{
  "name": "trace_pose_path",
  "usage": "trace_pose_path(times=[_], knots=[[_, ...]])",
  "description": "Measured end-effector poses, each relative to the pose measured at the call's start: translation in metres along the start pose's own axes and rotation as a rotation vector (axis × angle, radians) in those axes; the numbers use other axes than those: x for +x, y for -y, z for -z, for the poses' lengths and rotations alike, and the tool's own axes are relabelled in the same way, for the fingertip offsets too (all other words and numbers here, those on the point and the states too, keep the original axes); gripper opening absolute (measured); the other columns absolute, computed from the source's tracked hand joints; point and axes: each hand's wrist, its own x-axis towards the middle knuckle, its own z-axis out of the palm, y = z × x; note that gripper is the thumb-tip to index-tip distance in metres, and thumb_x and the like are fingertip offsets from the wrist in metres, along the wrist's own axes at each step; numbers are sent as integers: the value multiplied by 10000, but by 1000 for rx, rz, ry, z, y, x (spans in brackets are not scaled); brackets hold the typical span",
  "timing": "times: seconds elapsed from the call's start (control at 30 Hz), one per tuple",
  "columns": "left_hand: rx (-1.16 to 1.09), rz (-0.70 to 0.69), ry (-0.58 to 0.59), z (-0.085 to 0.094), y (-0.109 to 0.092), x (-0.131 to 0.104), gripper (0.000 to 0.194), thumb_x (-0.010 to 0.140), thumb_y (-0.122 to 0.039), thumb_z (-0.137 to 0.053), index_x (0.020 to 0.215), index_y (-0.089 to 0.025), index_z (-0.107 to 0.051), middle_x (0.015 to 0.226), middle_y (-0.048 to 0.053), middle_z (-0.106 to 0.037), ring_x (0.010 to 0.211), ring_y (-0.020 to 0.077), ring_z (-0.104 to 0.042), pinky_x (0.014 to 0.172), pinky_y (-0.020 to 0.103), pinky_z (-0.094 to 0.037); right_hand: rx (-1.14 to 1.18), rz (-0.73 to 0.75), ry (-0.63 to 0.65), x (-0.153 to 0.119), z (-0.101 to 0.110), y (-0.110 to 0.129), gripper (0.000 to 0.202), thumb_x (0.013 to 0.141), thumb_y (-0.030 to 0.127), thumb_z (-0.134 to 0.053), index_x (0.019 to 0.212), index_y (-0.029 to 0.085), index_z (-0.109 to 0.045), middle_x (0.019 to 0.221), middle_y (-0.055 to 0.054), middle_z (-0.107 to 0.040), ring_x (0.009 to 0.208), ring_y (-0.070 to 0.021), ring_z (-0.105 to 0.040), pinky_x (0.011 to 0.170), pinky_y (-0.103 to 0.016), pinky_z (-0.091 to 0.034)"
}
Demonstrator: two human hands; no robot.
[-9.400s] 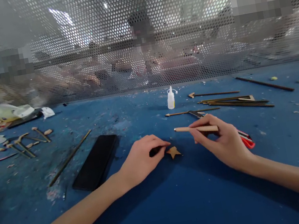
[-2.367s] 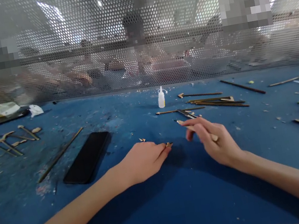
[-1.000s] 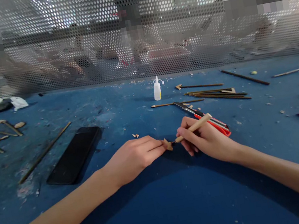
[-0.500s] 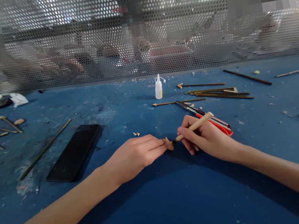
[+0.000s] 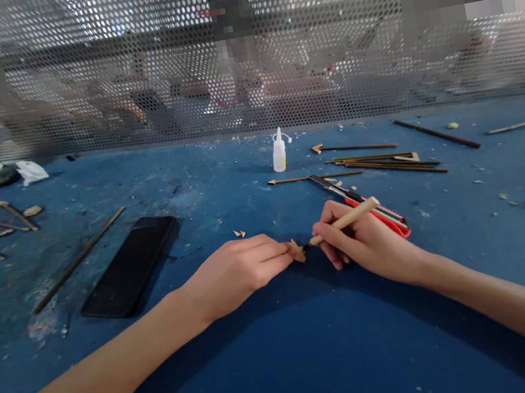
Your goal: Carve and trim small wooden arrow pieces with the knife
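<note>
Near the middle of the blue tabletop, my left hand (image 5: 242, 268) pinches a small tan piece with pointed corners (image 5: 298, 251) by its left side. My right hand (image 5: 358, 234) is closed around a slim tool with a pale wooden handle (image 5: 347, 218), held like a pen. The tool's short dark tip touches or nearly touches the right side of the tan piece; its exact kind is too small to tell. Just beyond my right hand lies a red utility knife (image 5: 392, 222), its blade pointing up and left and partly hidden by the hand.
A black phone (image 5: 130, 267) lies left of my hands, beside a thin dark stick (image 5: 78, 261). A small white glue bottle (image 5: 278, 155) stands farther back. Several thin sticks (image 5: 389, 164) lie behind the knife. A perforated metal screen (image 5: 169, 70) rises along the back edge.
The view has shifted very slightly. Both hands keep nearly the same pose, with the tool tip still at the tan piece.
</note>
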Motion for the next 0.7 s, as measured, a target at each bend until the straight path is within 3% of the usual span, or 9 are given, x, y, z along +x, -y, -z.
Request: trace_pose_path(times=[0.13, 0.33, 0.47, 0.57, 0.7], knots=[[37, -15, -10, 0, 0, 1, 319, 1062, -108, -415, 1195, -116, -705, 1184, 100, -759, 1092, 206, -720, 902, 310, -624, -35, 9, 18, 0, 0, 0, 281, 1062, 429, -493, 863, 233, -469, 653, 55, -589, 560, -105, -577, 559, -253, -454], [72, -50, 0, -3, 1, 1, 352, 1078, -123, -376, 1153, -116, -720, 1175, 107, -760, 1108, 205, -711, 916, 305, -610, -324, 105, 30, 5, 3, 8, 303, 1075, 414, -445, 829, 236, -447, 675, 53, -492, 584, -115, -433, 578, -277, -371], [11, -20, 89, 1, 5, 0, 323, 1063, -117, -420, 1202, -124, -711, 1204, 98, -754, 1121, 221, -708, 915, 320, -598, -381, 145, 52, 8, 4, 11, 289, 1081, 402, -433, 841, 240, -437, 733, 43, -429, 640, -130, -397, 604, -276, -355], [-176, 130, 137, 13, 5, 9, 237, 1043, -209, -546, 1185, -200, -736, 1164, 34, -774, 1074, 192, -723, 932, 284, -567, -375, 157, 73, 11, 4, 12, 288, 1082, 402, -421, 841, 244, -415, 750, 36, -459, 665, -140, -417, 622, -276, -360], [-410, 547, -162, 28, -2, 38, 278, 1061, -349, -521, 1114, -208, -755, 1093, 19, -776, 980, 161, -720, 884, 250, -534, -377, 212, 149, 16, 6, 17, 209, 1073, 343, -427, 892, 239, -441, 802, 16, -567, 693, -147, -499, 655, -280, -391]])
